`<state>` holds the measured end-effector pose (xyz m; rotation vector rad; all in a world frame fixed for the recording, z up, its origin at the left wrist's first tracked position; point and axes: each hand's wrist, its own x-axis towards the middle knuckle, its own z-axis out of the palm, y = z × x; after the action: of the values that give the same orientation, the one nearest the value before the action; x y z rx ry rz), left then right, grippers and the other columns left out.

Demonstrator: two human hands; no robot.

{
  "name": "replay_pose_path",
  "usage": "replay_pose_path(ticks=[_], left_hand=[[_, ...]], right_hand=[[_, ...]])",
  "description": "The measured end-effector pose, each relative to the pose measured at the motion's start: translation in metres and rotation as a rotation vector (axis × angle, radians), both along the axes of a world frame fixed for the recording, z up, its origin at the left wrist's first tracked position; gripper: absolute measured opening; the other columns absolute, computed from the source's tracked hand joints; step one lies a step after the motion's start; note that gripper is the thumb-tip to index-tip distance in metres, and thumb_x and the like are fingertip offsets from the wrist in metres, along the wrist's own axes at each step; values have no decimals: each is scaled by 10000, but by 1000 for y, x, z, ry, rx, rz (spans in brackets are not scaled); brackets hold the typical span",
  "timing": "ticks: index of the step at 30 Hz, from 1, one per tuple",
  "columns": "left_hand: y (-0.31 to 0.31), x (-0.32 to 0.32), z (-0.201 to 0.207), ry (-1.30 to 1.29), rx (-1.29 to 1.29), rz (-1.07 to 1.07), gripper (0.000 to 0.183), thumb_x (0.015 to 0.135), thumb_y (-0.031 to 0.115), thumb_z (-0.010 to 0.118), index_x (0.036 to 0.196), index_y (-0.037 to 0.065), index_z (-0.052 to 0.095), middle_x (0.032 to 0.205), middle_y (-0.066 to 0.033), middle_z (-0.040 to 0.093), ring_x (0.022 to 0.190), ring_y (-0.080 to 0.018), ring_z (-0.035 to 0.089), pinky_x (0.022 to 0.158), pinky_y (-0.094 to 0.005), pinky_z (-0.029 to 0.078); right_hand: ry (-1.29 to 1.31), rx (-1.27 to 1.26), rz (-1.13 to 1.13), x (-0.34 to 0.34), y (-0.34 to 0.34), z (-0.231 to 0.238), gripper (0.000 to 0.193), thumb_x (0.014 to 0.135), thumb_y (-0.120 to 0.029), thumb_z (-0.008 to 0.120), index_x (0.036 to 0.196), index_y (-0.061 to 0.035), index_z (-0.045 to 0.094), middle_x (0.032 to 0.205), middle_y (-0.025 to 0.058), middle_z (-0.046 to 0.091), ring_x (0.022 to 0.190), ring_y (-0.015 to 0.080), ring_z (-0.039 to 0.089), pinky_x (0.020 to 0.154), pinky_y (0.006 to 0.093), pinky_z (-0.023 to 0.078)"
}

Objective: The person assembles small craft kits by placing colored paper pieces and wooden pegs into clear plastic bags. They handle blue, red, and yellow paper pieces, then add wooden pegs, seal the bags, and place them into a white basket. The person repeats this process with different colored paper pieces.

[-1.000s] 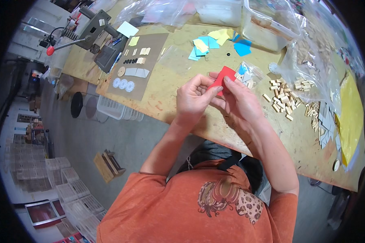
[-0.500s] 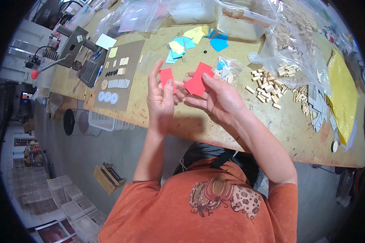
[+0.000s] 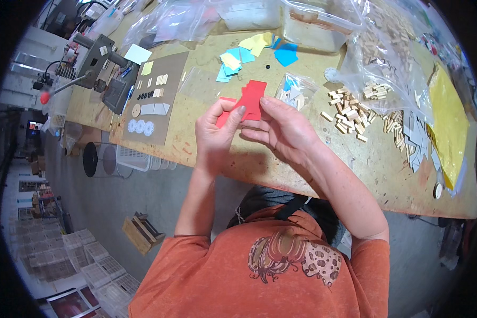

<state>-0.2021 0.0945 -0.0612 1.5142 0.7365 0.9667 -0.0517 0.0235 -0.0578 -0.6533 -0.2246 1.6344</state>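
Hands: left hand (image 3: 215,133) and right hand (image 3: 281,130) both pinch red paper squares (image 3: 252,98) above table (image 3: 196,143).
Wooden blocks (image 3: 350,108): at 3 o'clock from squares.

A worn wooden desk (image 3: 212,153) stands on a grey concrete floor (image 3: 143,201); white plastic crates (image 3: 98,273) are stacked at lower left.

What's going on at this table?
A person in an orange shirt holds red paper squares over a workbench. The left hand pinches one small piece and the right hand holds a few fanned squares beside it. On the bench lie blue and yellow squares, small wooden blocks, clear plastic bags and a brown board with little parts on it.
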Motion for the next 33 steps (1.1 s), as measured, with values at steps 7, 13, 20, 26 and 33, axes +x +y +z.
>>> replay_pose_path(ticks=[7, 13, 20, 26, 33], left_hand=[[3, -9, 6, 7, -102, -108, 156, 1002, 122, 534, 1027, 13, 642, 853, -14, 646, 687, -40, 525, 620, -185, 424], [5, -6, 11, -70, -37, 27, 194, 1002, 79, 475, 1070, 19, 647, 837, -18, 638, 679, -45, 518, 607, -192, 424], [8, -5, 5, 90, 99, -22, 83, 937, 82, 593, 921, 13, 636, 821, -26, 654, 750, -54, 603, 634, -206, 480], [1, 2, 9, 69, 13, -25, 90, 908, 93, 677, 886, 20, 627, 820, -21, 657, 713, -57, 619, 629, -203, 496], [15, -10, -5, -106, -147, -47, 183, 945, 54, 611, 1125, 28, 635, 955, -41, 680, 823, -59, 621, 680, -209, 503]], right_hand=[[-108, -41, -28, -1, 0, 1, 275, 1022, -200, 471, 1204, -9, 549, 1097, 142, 662, 943, 241, 694, 763, 343, 610], [-93, -31, -60, 3, 0, 3, 275, 1018, -171, 471, 1195, 27, 542, 1080, 193, 672, 891, 257, 714, 690, 300, 624], [-127, -20, -44, 1, 0, 3, 272, 1013, -169, 486, 1189, 32, 539, 1038, 177, 677, 840, 245, 718, 654, 277, 621], [-193, -18, -53, -6, -4, 5, 280, 1008, -160, 492, 1202, 37, 533, 1013, 153, 678, 822, 225, 716, 645, 266, 609], [-211, -20, 3, -3, -2, 5, 268, 1002, -147, 491, 1198, 30, 539, 1041, 167, 680, 831, 219, 713, 657, 258, 598]])
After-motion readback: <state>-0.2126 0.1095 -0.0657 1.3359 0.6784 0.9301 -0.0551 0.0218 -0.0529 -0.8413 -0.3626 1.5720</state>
